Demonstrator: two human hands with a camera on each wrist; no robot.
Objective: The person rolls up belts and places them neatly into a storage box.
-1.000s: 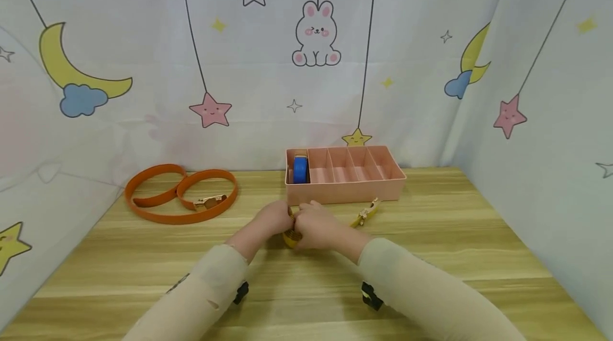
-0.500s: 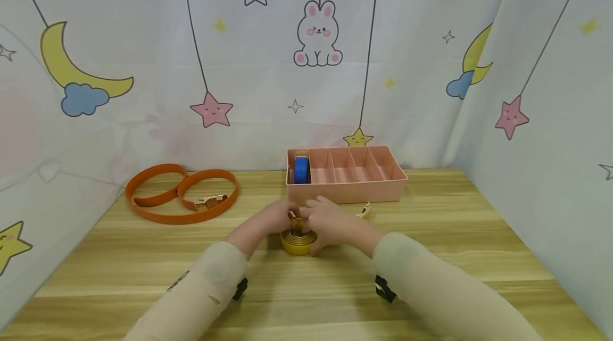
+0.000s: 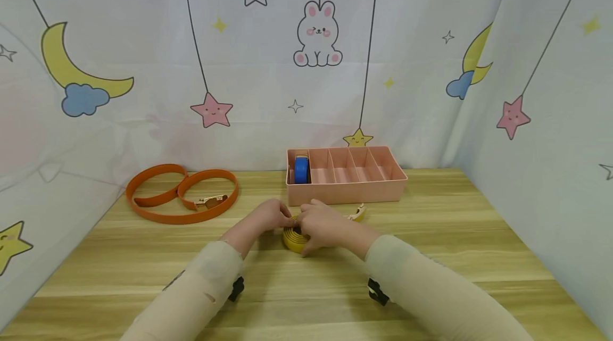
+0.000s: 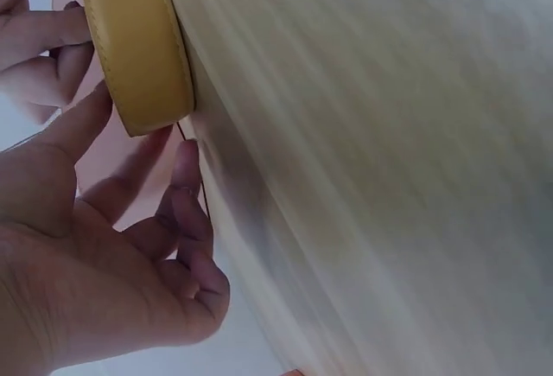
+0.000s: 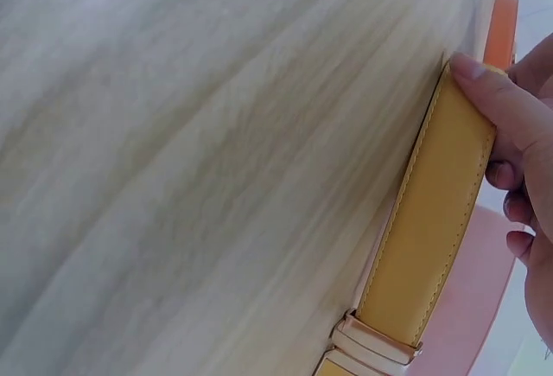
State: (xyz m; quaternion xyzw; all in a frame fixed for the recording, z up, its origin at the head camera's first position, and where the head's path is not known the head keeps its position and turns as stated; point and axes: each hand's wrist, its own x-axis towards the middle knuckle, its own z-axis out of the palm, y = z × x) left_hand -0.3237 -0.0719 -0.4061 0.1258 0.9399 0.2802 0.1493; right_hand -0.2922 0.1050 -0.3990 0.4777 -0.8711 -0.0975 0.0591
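If the left hand (image 3: 274, 214) loosens its narrow, pinching grip on the rim of the coiled yellow belt (image 3: 293, 243), the layers could spring apart, since the strap probably wants to straighten. The right hand (image 3: 326, 225) grips the coil's right side, thumb against the outer band; beyond it the buckle end (image 3: 356, 215) sticks out and might twist the roll. Far left on the table (image 3: 306, 298) lies the orange belt (image 3: 177, 219). Behind the hands, the pink box (image 3: 349, 192) raises its front wall in the way; a blue roll (image 3: 301, 171) occupies its leftmost compartment.
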